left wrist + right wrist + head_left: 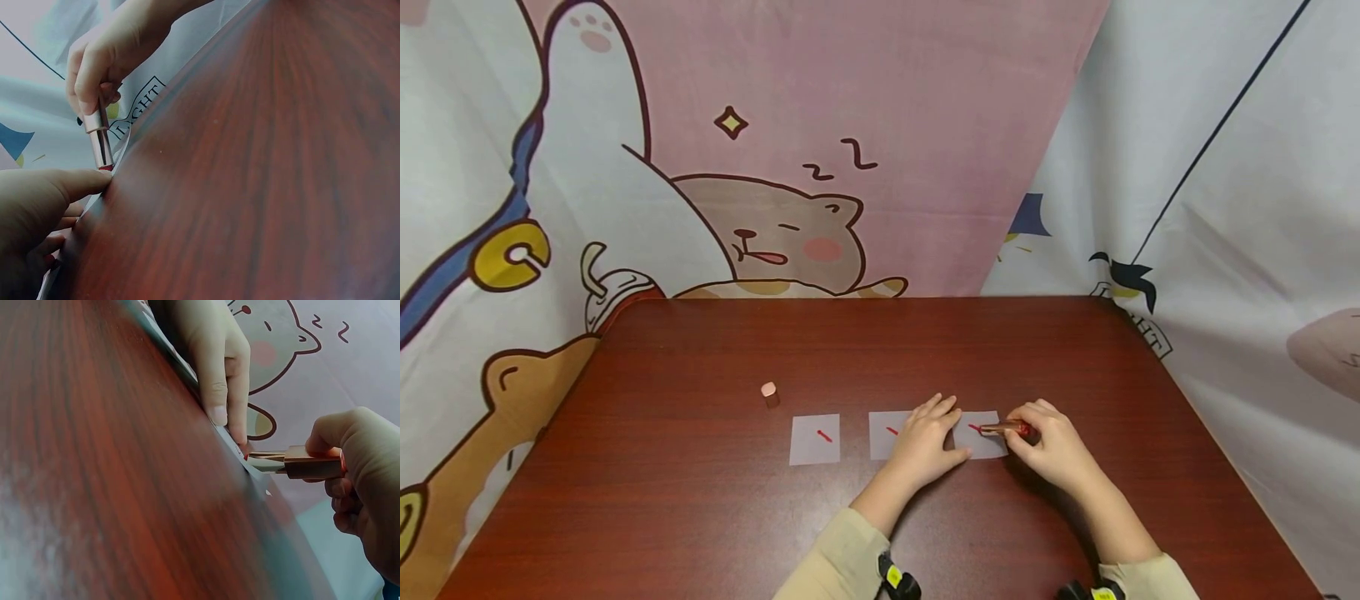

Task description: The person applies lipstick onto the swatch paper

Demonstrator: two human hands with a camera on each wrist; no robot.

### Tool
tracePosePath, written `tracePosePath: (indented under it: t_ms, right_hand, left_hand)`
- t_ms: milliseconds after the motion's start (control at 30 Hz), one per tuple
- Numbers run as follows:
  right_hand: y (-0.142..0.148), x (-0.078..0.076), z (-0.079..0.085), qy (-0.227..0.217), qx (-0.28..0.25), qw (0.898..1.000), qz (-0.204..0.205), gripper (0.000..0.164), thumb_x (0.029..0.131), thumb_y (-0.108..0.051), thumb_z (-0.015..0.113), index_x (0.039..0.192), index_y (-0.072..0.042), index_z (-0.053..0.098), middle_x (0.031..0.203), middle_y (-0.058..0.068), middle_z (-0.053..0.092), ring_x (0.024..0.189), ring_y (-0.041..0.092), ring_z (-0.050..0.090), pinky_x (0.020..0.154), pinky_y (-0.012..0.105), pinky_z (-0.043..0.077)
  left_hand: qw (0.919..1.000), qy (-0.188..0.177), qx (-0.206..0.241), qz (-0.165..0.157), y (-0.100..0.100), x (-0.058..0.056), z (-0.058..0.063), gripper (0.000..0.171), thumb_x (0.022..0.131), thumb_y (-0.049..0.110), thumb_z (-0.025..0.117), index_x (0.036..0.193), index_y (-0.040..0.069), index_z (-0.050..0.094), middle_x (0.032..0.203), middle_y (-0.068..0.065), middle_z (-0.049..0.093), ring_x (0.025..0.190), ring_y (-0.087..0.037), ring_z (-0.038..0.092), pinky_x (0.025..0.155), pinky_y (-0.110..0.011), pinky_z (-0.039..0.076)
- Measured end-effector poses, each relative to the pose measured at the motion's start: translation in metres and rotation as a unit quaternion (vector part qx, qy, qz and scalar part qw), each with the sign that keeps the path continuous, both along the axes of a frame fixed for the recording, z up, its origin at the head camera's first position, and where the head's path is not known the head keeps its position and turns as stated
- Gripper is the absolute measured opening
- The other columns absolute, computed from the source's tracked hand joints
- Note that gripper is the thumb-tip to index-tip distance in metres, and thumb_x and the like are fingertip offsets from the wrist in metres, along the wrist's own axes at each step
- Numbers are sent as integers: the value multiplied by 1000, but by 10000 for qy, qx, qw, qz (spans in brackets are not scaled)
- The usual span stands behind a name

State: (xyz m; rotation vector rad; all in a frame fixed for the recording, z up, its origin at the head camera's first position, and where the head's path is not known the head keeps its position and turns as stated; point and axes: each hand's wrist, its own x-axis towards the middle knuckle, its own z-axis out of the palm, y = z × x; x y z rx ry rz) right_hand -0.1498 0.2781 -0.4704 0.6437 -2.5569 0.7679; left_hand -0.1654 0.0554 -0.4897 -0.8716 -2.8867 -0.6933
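Note:
My right hand (1056, 446) pinches a rose-gold lipstick (1000, 427), its red tip touching the right-hand white paper square (985, 451). A short red stroke (973, 427) shows on that paper beside the tip. My left hand (925, 442) lies with fingers extended across the middle paper square (880, 451) and the left edge of the right one, pressing them down. A red stroke (892, 431) on the middle square is partly hidden by that hand. In the right wrist view the lipstick (312, 464) is tilted, its tip near the left fingertips.
Farther left lies a third paper square (805, 452) with a red stroke. Behind it stands a small rose-gold cap (770, 394). All rest on a reddish-brown wooden table (700, 517). A cartoon-printed cloth (925, 108) hangs behind and beside the table.

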Motion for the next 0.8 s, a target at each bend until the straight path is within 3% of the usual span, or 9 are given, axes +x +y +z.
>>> tracePosePath:
  t_ms: [467,800]
  right_hand:
    - [9,8,-3,60,-18,9998,-201,16,71,-5,74,80,-16,65,73,-15,50,70,5,44,56,24,38]
    - [17,10,-18,-185,-790,9961,-343,20,73,2,74,82,-14,67,70,-11,47,63,7,43,53,18,33]
  left_hand:
    - [10000,-55,-42,-22,0,-1,-1,62,85,45,69,135,11,56,146,-2,44,138,-21,30,109,-39,28]
    - [10000,-98,15,-16,-1,-1,-1,62,85,44,70,135,10,56,146,-2,43,139,-21,30,109,-41,29]
